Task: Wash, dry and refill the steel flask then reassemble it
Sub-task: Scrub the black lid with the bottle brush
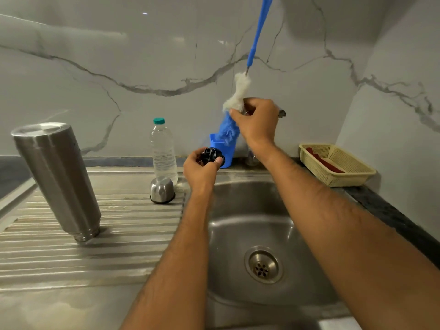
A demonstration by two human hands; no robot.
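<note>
A steel sink [238, 234] sat below marble walls [95, 55]; the flask [56, 177] stood inverted at nine o'clock. The left hand [198, 171] pinched a stopper [212, 156]; the right hand's [258, 122] fingers curled around the tap [281, 113].

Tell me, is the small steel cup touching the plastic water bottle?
Cannot tell. In the head view the steel cup overlaps the water bottle behind it, so any gap is hidden.

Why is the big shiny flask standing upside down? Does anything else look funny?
The tall steel flask body stands mouth-down on the ribbed drainboard, leaning a little, probably draining. The small steel cup lid is upturned too. Nothing looks spilled.
</note>
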